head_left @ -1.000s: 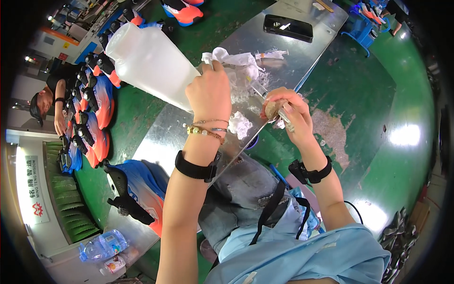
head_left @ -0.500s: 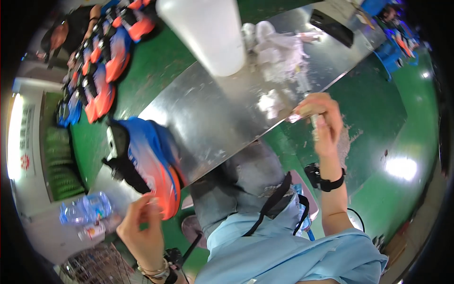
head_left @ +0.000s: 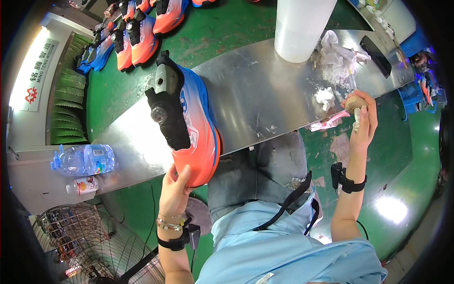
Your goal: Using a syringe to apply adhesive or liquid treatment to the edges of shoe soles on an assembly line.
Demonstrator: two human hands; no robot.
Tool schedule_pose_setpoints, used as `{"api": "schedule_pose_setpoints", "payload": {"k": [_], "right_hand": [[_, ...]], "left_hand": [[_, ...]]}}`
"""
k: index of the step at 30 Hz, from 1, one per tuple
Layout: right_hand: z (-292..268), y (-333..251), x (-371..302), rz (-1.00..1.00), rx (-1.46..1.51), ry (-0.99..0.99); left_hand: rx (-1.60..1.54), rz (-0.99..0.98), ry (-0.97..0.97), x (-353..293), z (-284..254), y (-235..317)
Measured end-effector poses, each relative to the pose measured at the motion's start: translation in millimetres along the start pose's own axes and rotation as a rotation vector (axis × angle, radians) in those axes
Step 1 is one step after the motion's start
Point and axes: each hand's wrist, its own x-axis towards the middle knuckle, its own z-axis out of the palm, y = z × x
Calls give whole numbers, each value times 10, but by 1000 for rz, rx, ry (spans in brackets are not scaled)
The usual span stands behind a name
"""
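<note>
Hidden, cropped and unclear parts

The white plastic container (head_left: 302,26) at the far side of the tabletop (head_left: 265,94) is cut off by the top edge. The small brownish thing (head_left: 355,102) in the right hand (head_left: 364,125) is too small to identify, and the fingers cover its near side. The left hand (head_left: 176,189) hides the heel of the orange and blue shoe (head_left: 189,128). The row of shoes (head_left: 137,28) far left runs out of frame.

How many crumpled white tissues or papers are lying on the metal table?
2 clumps: a large crumpled heap beside the white container, and a small wad near the right hand. More may be hidden.
</note>
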Motion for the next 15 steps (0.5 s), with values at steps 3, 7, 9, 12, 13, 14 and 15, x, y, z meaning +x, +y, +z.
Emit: {"api": "schedule_pose_setpoints", "payload": {"k": [3, 7, 9, 12, 13, 14, 15], "right_hand": [[66, -24, 39, 68, 128, 31], [172, -203, -27, 114, 58, 70], [159, -260, -16, 47, 25, 47], [283, -300, 71, 144, 47, 144], [273, -276, 65, 174, 40, 179], [283, -309, 82, 177, 35, 165], [288, -376, 98, 213, 72, 189]], "left_hand": [[48, -41, 16, 24, 135, -4], [-342, -90, -219, -158, 173, -350], [-465, -204, -331, -286, 202, -551], [-362, -319, -398, -204, 222, -824], [-293, -331, -470, -132, 191, -862], [-223, -338, -541, -66, 160, -884], [-234, -342, -535, -31, 126, -898]]}}
